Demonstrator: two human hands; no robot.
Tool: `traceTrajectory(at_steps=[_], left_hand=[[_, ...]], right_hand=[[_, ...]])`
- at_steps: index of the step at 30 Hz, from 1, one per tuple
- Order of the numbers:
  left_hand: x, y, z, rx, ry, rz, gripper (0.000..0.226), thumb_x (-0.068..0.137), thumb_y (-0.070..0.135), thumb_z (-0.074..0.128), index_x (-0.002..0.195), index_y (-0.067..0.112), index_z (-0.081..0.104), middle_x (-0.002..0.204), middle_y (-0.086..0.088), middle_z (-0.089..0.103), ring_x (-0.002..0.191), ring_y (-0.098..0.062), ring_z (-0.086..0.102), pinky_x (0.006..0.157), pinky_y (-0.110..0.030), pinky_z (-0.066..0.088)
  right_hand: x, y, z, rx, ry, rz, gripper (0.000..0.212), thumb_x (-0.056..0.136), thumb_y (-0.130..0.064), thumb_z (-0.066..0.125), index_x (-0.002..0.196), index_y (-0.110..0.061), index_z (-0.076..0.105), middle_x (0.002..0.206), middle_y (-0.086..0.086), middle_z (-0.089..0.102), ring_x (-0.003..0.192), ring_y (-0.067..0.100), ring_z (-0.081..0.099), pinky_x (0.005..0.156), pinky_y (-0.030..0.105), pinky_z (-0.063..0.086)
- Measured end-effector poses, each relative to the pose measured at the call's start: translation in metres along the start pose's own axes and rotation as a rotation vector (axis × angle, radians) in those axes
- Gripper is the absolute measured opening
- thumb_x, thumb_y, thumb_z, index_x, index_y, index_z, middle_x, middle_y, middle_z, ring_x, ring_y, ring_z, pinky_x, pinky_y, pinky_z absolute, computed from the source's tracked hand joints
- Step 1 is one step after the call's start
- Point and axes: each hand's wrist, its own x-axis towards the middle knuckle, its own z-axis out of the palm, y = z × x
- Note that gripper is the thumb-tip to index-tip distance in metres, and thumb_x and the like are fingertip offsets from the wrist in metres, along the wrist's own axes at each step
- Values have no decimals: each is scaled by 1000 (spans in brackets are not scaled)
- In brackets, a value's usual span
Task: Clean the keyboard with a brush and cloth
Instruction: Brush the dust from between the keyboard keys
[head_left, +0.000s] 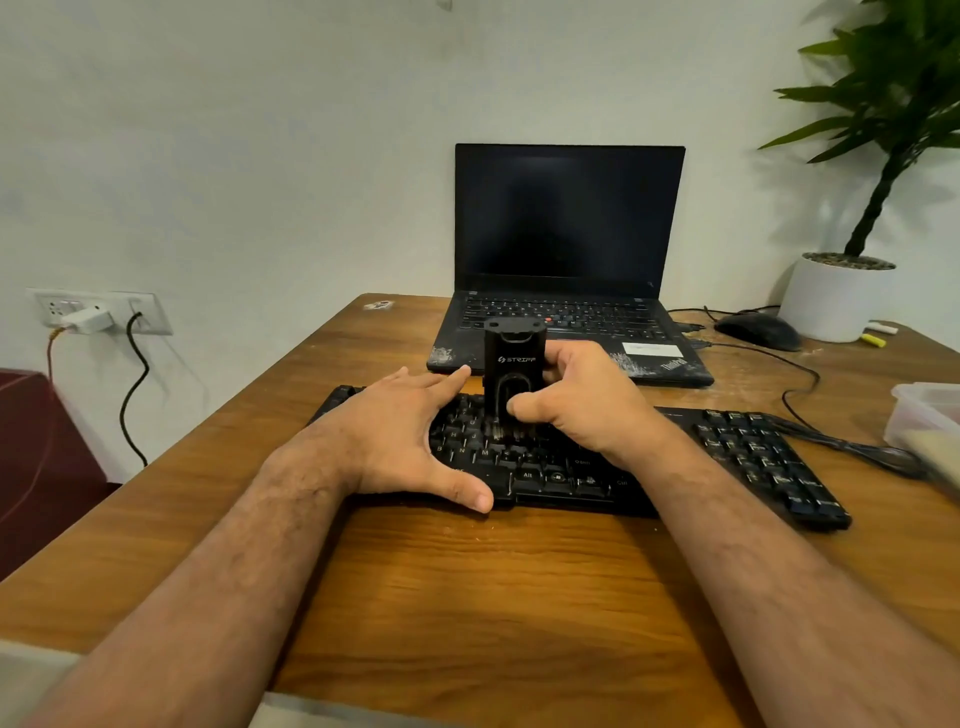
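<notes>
At frame centre, the right hand grips an upright black plastic brush, bristles on the black keyboard lying on the wooden desk. The left hand lies flat with straight fingers, steadying the keyboard's left half. Pressing hard could pop keycaps or slide the keyboard.

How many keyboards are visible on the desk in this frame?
2: the black external keyboard under both hands at the desk's near middle, and the laptop keyboard built in behind it.

Open black laptop at rear of brown wooden bench; black mouse, white potted plant right.
</notes>
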Motion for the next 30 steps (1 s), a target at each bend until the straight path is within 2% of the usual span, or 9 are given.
traceTrajectory(at_steps=[4, 8, 12, 13, 17, 21, 24, 26, 30], left_hand=[[4, 1, 1, 9, 7, 11, 149, 39, 105, 55, 161, 35, 6, 159, 15, 34, 148, -8, 28, 127, -44, 7], [2, 1, 0, 26, 3, -7, 157, 36, 106, 52, 161, 28, 1, 163, 11, 26, 152, -12, 19, 127, -43, 8], [2, 4, -2, -3, 20, 39, 140, 40, 103, 57, 157, 36, 18, 151, 16, 43, 141, -4, 36, 126, -43, 11], [2, 3, -1, -7, 20, 45, 138, 41, 103, 56, 156, 36, 22, 149, 17, 45, 139, -3, 37, 126, -43, 14], [4, 1, 3, 20, 6, 11, 154, 36, 106, 55, 161, 31, 5, 158, 14, 34, 148, -13, 28, 125, -45, 15], [4, 2, 1, 16, 16, 30, 146, 38, 105, 55, 159, 31, 18, 148, 16, 45, 139, -8, 39, 123, -43, 20], [3, 5, -2, 40, -2, 2, 156, 35, 106, 52, 162, 27, 6, 161, 10, 31, 149, -11, 25, 127, -42, 10], [1, 6, -2, 46, -13, -17, 159, 34, 106, 51, 162, 24, 1, 164, 8, 23, 152, -12, 17, 127, -39, 4], [1, 6, -3, 30, -10, 2, 155, 37, 105, 53, 162, 29, 3, 162, 12, 29, 149, -8, 24, 127, -40, 4]], right_hand=[[-1, -1, 3, 66, -50, -6, 39, 77, 3, 76, 98, -30, 73, 87, -7, 79, 83, 12, 76, 80, 36, 62], [7, 0, 5, -54, 94, 25, 38, 76, -7, 78, 103, -33, 72, 91, -8, 77, 85, 9, 74, 84, 40, 61], [2, -3, 1, 75, -147, 8, 37, 79, 2, 76, 103, -27, 74, 93, -1, 79, 88, 17, 77, 85, 40, 61], [2, -2, 3, 40, -142, -4, 37, 79, 0, 76, 105, -26, 74, 93, -1, 79, 88, 16, 76, 84, 38, 61], [11, 2, 10, -168, 124, -37, 34, 76, -16, 80, 107, -28, 72, 93, -9, 75, 88, 8, 71, 75, 27, 58], [8, 2, 4, -98, -11, -19, 36, 76, -14, 80, 107, -28, 73, 92, -9, 77, 87, 7, 73, 78, 30, 58], [11, 6, 4, -161, 117, -20, 34, 76, -16, 80, 107, -28, 71, 92, -10, 75, 85, 5, 71, 68, 21, 54], [11, 5, 0, -155, 163, -9, 34, 76, -15, 80, 105, -29, 70, 91, -10, 74, 83, 6, 71, 66, 21, 55], [3, 3, -7, -85, -37, -4, 34, 75, -11, 80, 103, -30, 74, 89, -9, 78, 83, 8, 75, 79, 32, 60]])
